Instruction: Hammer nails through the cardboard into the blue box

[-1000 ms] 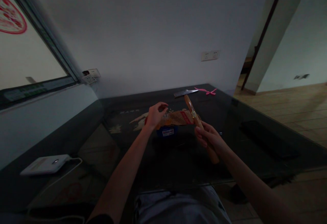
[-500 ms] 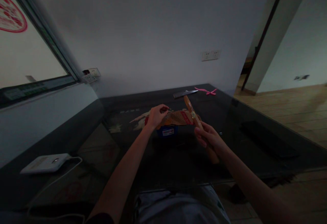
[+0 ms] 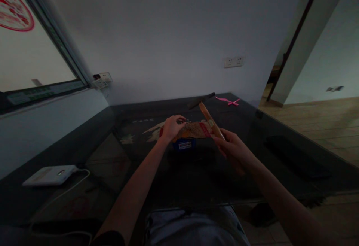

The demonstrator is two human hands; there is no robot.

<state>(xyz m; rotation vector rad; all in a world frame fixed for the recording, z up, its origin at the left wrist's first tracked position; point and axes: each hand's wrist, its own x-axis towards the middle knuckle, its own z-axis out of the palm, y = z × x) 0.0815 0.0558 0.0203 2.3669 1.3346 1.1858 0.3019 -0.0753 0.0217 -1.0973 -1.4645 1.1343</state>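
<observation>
Hammer (image 3: 209, 115) gripped in right hand (image 3: 232, 148), fingers closed round wooden handle; dark head (image 3: 201, 100) angled up and away, beyond brown-and-red packet (image 3: 196, 129). Left hand (image 3: 170, 129) at packet's left part, half curled, thumb and fingertips near each other; unclear whether anything pinched. Packet crumpled, lying over blue box (image 3: 184, 144) on table (image 3: 179, 182). Pink ribbon (image 3: 232, 103) near far right corner; white device (image 3: 49, 175) with cable (image 3: 68, 190) well off to left.
</observation>
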